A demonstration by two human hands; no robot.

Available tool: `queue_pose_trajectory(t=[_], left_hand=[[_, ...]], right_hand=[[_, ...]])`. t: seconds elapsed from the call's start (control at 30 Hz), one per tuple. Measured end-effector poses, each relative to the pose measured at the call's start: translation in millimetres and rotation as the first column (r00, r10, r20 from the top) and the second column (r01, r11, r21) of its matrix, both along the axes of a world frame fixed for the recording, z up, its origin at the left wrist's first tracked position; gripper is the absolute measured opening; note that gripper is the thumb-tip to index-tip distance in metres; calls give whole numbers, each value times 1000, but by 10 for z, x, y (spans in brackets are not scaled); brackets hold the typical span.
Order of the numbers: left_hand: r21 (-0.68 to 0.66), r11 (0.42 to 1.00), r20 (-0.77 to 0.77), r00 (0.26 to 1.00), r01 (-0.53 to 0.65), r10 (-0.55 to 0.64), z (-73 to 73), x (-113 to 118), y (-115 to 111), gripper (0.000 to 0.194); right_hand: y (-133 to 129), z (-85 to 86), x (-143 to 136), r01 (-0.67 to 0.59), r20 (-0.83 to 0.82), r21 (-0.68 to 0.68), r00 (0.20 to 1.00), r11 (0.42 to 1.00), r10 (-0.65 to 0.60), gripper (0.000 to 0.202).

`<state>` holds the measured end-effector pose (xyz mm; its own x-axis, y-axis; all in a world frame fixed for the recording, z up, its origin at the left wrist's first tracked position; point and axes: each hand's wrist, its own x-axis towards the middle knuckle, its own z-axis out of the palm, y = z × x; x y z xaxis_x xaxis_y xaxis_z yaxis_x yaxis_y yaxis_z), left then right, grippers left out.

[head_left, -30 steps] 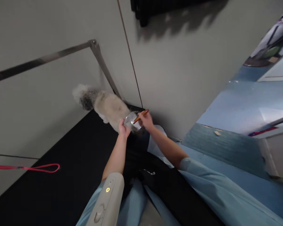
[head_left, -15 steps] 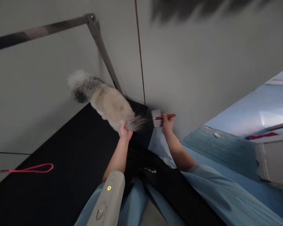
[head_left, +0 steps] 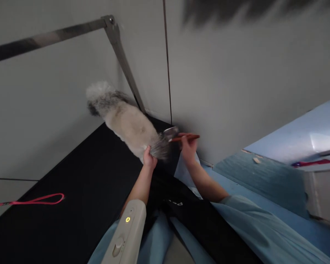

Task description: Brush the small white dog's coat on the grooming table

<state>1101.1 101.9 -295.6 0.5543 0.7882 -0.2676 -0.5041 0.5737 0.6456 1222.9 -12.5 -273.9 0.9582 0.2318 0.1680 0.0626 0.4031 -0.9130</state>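
head view: metal arm stands behind dog; red loop at left. dog at far end of black table, beside grey wall; blue floor right. left hand grips tail; right hand clasps orange-handled brush near it.

A light-furred dog stands on a black desk, its pale, fluffy head end pointing to the upper left, next to a gray wall. The left grip is closed on the base of its gray tail. The right grip holds a brush by its orange handle, the blurred brush head right beside the tail hair; contact is unclear. A bent metal bar rises behind the dog. At left is a red loop. A cream device with a yellow light overlaps the left forearm.
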Motion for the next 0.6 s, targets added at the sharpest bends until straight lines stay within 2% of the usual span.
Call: queue_pose_trajectory(t=[0.07,0.1,0.17,0.23,0.27,0.3,0.33,0.4,0.43,0.5,0.57,0.6], left_hand=[[-13,999,-8,999,43,-43,1,-14,14,28],[-10,999,-4,999,41,-41,3,-24,23,28],[7,1000,7,1000,13,-13,9,-41,42,25],[16,1000,5,1000,16,-16,18,-50,54,25],[11,999,-2,999,36,-36,24,-48,56,25],[0,998,-11,998,59,-59,31,-43,56,26],[-13,997,-16,997,77,-77,39,-34,53,26],[-34,996,-16,996,82,-82,49,-15,41,27],[-38,997,-11,998,68,-69,50,-6,34,26],[-35,999,7,1000,30,-30,39,8,18,22],[-25,1000,19,1000,10,-10,21,19,6,20],[-21,1000,19,1000,16,-16,14,22,5,21]], right_hand=[[29,8,-31,-248,-6,-47,969,968,248,32],[48,17,-9,-240,-39,-48,970,970,239,33],[69,43,92,-73,-71,-22,995,997,71,35],[72,67,168,119,-54,19,992,993,-117,36],[78,73,168,126,-35,30,992,992,-125,36],[91,74,144,66,-17,29,998,997,-65,36],[111,72,108,-48,-10,13,999,999,48,36],[158,67,57,-284,-41,-30,958,958,283,36],[172,69,61,-291,-73,-33,955,956,288,35],[170,85,116,-122,-82,-27,990,992,119,32],[143,110,154,85,-17,-5,996,996,-85,29],[133,119,147,104,28,-1,994,995,-104,28]])
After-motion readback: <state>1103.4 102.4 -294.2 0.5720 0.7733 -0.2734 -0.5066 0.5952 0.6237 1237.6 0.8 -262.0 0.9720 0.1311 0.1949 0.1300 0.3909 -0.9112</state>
